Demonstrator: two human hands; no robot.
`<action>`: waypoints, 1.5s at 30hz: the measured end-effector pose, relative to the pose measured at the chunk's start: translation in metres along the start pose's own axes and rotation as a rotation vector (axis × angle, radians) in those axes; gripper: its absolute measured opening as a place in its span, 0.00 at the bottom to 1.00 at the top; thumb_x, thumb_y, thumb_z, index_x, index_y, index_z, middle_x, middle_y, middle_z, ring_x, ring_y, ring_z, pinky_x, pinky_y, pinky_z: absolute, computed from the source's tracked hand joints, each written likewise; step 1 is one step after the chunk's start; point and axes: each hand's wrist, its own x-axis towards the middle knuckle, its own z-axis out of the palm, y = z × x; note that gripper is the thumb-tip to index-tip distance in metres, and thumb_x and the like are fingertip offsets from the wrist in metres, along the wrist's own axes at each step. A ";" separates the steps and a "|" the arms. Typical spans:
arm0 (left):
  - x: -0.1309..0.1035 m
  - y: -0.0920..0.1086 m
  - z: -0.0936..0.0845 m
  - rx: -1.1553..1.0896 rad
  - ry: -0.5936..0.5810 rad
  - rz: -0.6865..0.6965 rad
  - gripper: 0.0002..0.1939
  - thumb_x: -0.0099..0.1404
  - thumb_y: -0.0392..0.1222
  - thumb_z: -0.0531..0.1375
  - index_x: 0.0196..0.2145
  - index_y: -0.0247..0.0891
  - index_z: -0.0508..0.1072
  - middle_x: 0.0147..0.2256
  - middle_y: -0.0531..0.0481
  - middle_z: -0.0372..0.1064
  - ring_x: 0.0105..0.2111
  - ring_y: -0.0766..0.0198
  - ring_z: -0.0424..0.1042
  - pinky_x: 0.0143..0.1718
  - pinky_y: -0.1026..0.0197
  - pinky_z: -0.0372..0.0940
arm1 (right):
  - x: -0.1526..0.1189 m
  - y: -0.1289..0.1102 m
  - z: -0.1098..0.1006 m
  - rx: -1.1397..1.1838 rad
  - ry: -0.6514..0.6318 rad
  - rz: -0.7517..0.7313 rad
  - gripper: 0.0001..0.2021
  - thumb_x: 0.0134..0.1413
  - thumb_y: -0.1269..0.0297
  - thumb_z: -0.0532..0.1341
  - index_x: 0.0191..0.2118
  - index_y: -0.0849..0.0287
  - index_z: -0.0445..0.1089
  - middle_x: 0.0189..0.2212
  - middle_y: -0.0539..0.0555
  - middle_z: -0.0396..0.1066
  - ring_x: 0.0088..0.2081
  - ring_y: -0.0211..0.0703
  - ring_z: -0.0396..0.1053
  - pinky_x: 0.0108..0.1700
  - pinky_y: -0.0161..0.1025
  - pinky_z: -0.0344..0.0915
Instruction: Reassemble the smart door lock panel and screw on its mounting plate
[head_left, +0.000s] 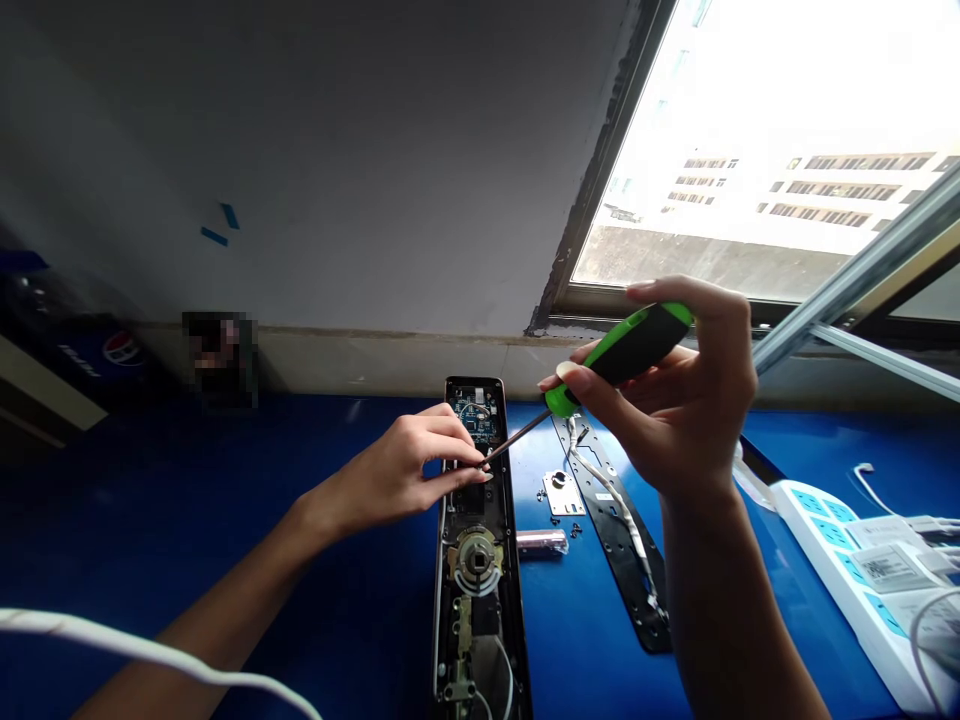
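Observation:
A long black housing [517, 600], like an opened electronic door lock, lies lengthwise in front of me. It shows a blue circuit board [484, 425], a round metal hub [478, 556] and latch-like metal parts. My right hand [675, 400] grips the green and black handle of a screwdriver [630, 345], its shaft slanting down to the left. At the shaft's tip, over the housing, the fingers of my left hand [427, 460] are pinched together; what sits between them is too small to make out.
Right of the housing lie a small metal plate [564, 493], several dark screws [576, 530], a pinkish cylinder [544, 543], and a black backing plate [611, 545] with a white-wrapped cable. A power strip [832, 560] with plugged-in adapters stands farther right. A white cable [150, 652] crosses the lower left.

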 end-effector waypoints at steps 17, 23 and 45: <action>-0.001 0.002 -0.002 0.109 0.005 -0.004 0.03 0.70 0.38 0.67 0.39 0.37 0.82 0.36 0.47 0.77 0.40 0.60 0.73 0.40 0.58 0.70 | 0.001 -0.003 0.004 0.041 -0.057 -0.020 0.31 0.51 0.67 0.75 0.59 0.44 0.66 0.49 0.50 0.74 0.37 0.45 0.81 0.39 0.46 0.85; 0.000 0.002 -0.002 0.173 0.026 -0.011 0.05 0.71 0.39 0.66 0.38 0.37 0.82 0.36 0.46 0.77 0.40 0.59 0.73 0.40 0.57 0.71 | 0.000 -0.011 0.010 0.171 -0.184 -0.014 0.35 0.59 0.74 0.68 0.66 0.38 0.60 0.69 0.50 0.59 0.49 0.49 0.80 0.51 0.53 0.84; -0.004 -0.005 -0.013 0.196 -0.252 -0.395 0.09 0.63 0.44 0.64 0.33 0.41 0.67 0.30 0.54 0.73 0.27 0.62 0.69 0.28 0.60 0.57 | -0.018 0.000 0.048 0.050 -0.287 -0.078 0.32 0.58 0.74 0.69 0.64 0.44 0.63 0.55 0.52 0.76 0.43 0.46 0.82 0.45 0.47 0.85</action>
